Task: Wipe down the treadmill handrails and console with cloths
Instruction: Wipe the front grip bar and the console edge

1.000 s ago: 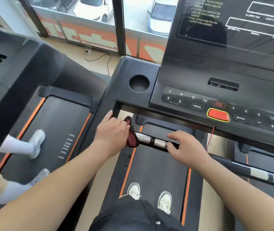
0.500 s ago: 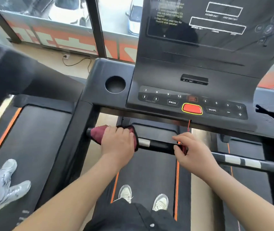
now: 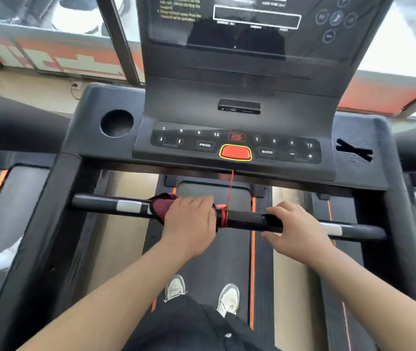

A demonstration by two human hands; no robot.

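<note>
A black front handrail [image 3: 105, 204] with silver sensor patches runs across below the console [image 3: 234, 145]. My left hand [image 3: 191, 221] grips a dark red cloth [image 3: 162, 203] wrapped round the bar, just left of its middle. My right hand [image 3: 298, 231] rests on the bar further right, its fingers curled over the top. A red safety cord [image 3: 228, 196] hangs from the console and is wound round the bar between my hands.
The side handrails [image 3: 50, 224] flank the belt [image 3: 217, 259], where my shoes [image 3: 175, 287] stand. A round cup holder [image 3: 116, 122] sits left of the button panel; the dark screen [image 3: 234, 21] rises above. Neighbouring treadmills stand on both sides, windows behind.
My left hand has slid the cloth rightward along the bar from its left end toward the middle. My right hand has shifted right too. The view has swung to centre on the console.
</note>
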